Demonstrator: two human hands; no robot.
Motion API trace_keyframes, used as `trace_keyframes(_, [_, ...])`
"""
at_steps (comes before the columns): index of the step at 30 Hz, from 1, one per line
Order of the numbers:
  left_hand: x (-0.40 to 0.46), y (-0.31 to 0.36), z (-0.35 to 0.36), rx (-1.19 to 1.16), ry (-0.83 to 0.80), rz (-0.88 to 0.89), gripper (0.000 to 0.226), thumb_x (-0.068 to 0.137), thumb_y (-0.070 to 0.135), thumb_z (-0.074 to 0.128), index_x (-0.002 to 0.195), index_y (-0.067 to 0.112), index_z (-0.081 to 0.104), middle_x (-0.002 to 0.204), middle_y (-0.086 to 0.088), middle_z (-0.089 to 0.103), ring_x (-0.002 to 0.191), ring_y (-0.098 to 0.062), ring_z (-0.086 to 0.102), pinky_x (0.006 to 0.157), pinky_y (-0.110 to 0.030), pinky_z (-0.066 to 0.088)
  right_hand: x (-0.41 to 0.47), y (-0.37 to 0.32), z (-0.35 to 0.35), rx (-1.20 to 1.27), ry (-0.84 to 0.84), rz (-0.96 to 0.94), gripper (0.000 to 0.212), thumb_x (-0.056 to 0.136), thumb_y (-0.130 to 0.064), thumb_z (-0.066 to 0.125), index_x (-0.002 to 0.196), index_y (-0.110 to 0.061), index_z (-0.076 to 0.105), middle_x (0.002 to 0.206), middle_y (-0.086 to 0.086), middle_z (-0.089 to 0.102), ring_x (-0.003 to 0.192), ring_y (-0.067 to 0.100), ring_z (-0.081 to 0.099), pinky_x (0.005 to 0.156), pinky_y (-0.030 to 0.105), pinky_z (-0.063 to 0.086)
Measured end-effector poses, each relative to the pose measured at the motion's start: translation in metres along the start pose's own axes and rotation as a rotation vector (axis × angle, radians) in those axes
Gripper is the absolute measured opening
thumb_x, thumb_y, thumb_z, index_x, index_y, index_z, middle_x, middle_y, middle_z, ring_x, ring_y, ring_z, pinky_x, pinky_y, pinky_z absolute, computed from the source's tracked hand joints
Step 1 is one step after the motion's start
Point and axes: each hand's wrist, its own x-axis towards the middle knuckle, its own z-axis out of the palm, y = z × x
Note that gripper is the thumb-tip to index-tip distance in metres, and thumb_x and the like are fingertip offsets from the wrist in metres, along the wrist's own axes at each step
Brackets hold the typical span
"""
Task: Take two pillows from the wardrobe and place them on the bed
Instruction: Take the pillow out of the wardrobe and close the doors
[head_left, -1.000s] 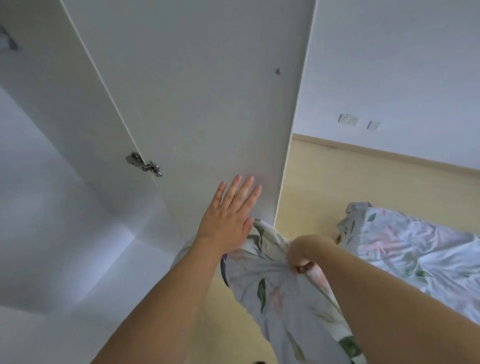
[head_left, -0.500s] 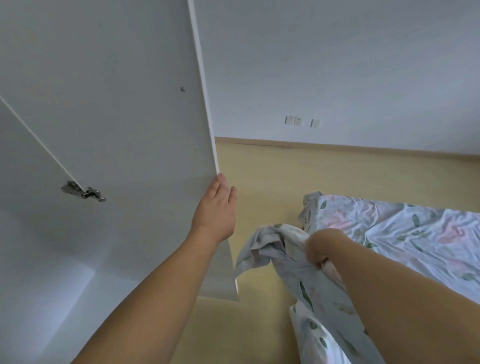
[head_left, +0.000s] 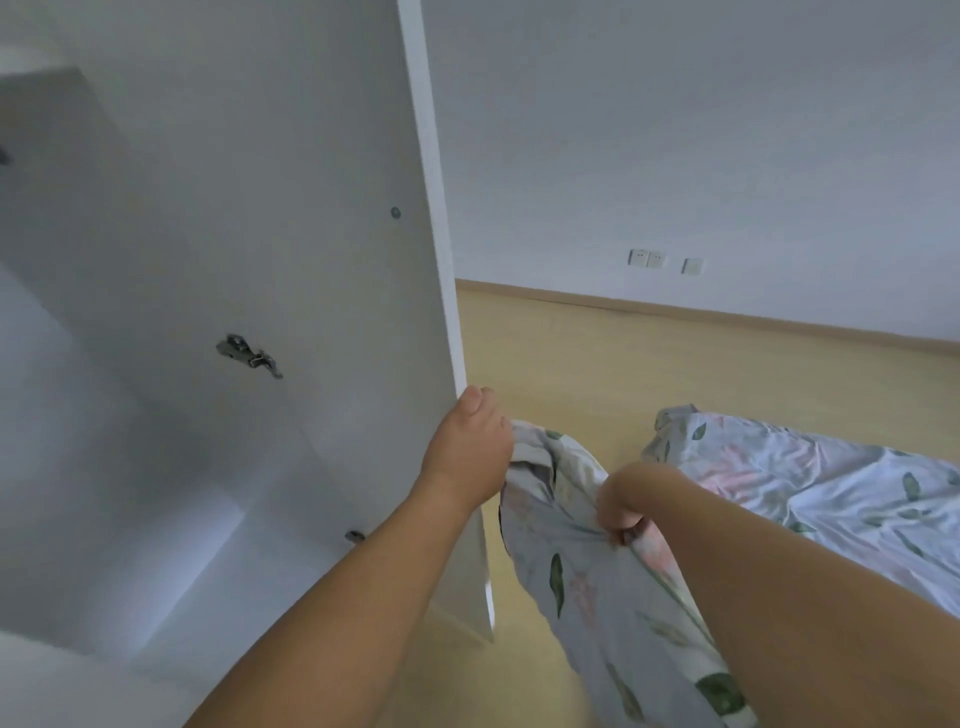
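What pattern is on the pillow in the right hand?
Pale floral print with green leaves and pink blooms on the pillow, head view.

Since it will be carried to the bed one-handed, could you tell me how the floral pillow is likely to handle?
The floral pillow looks soft and floppy: it droops from the right hand, which pinches a fold. It is probably light, as one hand holds it. Its hanging end may swing or drag.

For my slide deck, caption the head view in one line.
Left hand grips the wardrobe door edge; right hand holds a floral pillow.
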Motion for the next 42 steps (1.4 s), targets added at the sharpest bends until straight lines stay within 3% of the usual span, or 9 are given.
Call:
trace_keyframes(5, [-0.055, -0.004, 0.001, 0.065, -0.016, 0.012, 0.021, 0.079, 0.015, 0.040, 0.070, 0.027, 0.055, 0.070, 0.006, 0.051, 0.078, -0.018, 0.047, 0.081, -0.037, 0.023, -0.014, -0.042, 0.007, -0.092, -0.032, -0.028, 0.032, 0.095, -0.023, 0.057, 0.065, -0.012, 0.054, 0.069, 0.001, 0.050, 0.063, 0.015, 0.044, 0.097, 0.030, 0.042])
trace_keyframes(9, [-0.101, -0.012, 0.004, 0.037, -0.075, -0.005, 0.014, 0.075, 0.017, 0.049, 0.066, 0.027, 0.054, 0.068, 0.007, 0.049, 0.077, -0.018, 0.047, 0.085, -0.036, 0.025, -0.034, -0.087, 0.018, -0.182, -0.033, -0.036, 0.037, 0.096, -0.026, 0.055, 0.062, -0.013, 0.049, 0.035, 0.000, 0.052, 0.059, 0.015, 0.040, 0.088, 0.028, 0.039])
trace_keyframes(16, [-0.183, -0.034, 0.014, 0.049, -0.115, -0.079, 0.007, 0.069, 0.024, 0.053, 0.066, 0.029, 0.057, 0.074, 0.008, 0.054, 0.084, -0.015, 0.054, 0.088, -0.033, 0.024, -0.071, -0.151, 0.046, -0.279, -0.017, -0.082, 0.036, 0.097, -0.026, 0.054, 0.066, -0.010, 0.047, 0.071, 0.005, 0.043, 0.069, 0.022, 0.045, 0.108, 0.032, 0.039])
trace_keyframes(21, [-0.240, -0.057, 0.038, -0.018, -0.157, -0.310, 0.024, 0.084, 0.026, 0.044, 0.098, 0.015, 0.060, 0.104, -0.007, 0.055, 0.105, -0.027, 0.047, 0.096, -0.040, 0.019, -0.090, -0.187, 0.063, -0.305, -0.034, -0.157, 0.034, 0.099, -0.021, 0.051, 0.066, -0.012, 0.051, 0.072, 0.004, 0.049, 0.061, 0.017, 0.044, 0.097, 0.033, 0.043])
trace_keyframes(26, [-0.290, -0.083, 0.050, -0.078, -0.255, -0.644, 0.056, 0.093, 0.032, 0.028, 0.141, 0.004, 0.033, 0.150, -0.019, 0.028, 0.137, -0.039, 0.020, 0.117, -0.047, 0.006, -0.110, -0.219, 0.074, -0.395, -0.009, -0.255, 0.031, 0.095, -0.025, 0.057, 0.067, -0.014, 0.054, 0.067, 0.002, 0.051, 0.074, 0.024, 0.052, 0.079, 0.030, 0.041])
trace_keyframes(31, [-0.324, -0.112, 0.057, -0.064, -0.363, -0.696, 0.063, 0.095, 0.030, 0.029, 0.150, 0.003, 0.015, 0.160, -0.019, 0.005, 0.147, -0.035, -0.001, 0.113, -0.044, -0.011, -0.114, -0.247, 0.074, -0.361, 0.073, -0.347, 0.006, 0.089, -0.013, 0.062, 0.088, -0.010, 0.057, 0.070, 0.007, 0.052, 0.060, 0.023, 0.047, 0.049, 0.028, 0.037])
trace_keyframes(36, [-0.314, -0.105, 0.059, -0.018, -0.439, -0.688, 0.064, 0.093, 0.025, 0.028, 0.149, -0.001, 0.010, 0.159, -0.021, -0.003, 0.146, -0.037, -0.008, 0.112, -0.047, -0.016, -0.109, -0.270, 0.061, -0.471, 0.248, -0.443, 0.030, 0.088, -0.020, 0.062, 0.061, -0.013, 0.051, 0.068, 0.002, 0.057, 0.075, 0.020, 0.054, 0.073, 0.028, 0.044])
trace_keyframes(39, [-0.313, -0.101, 0.066, 0.032, -0.449, -0.707, 0.066, 0.092, 0.024, 0.025, 0.148, -0.002, 0.003, 0.157, -0.023, -0.011, 0.145, -0.038, -0.013, 0.109, -0.049, -0.021, -0.100, -0.281, 0.048, -0.495, 0.293, -0.529, 0.019, 0.088, -0.025, 0.062, 0.082, -0.008, 0.062, 0.083, 0.004, 0.061, 0.079, 0.019, 0.054, 0.074, 0.028, 0.043])
trace_keyframes(42, [-0.319, -0.102, 0.072, 0.043, -0.430, -0.742, 0.067, 0.092, 0.024, 0.022, 0.147, -0.004, -0.004, 0.156, -0.022, -0.017, 0.144, -0.037, -0.018, 0.109, -0.049, -0.024, -0.093, -0.293, 0.025, -0.522, 0.332, -0.621, 0.017, 0.088, -0.026, 0.062, 0.081, -0.011, 0.059, 0.069, -0.001, 0.054, 0.075, 0.020, 0.055, 0.074, 0.029, 0.047])
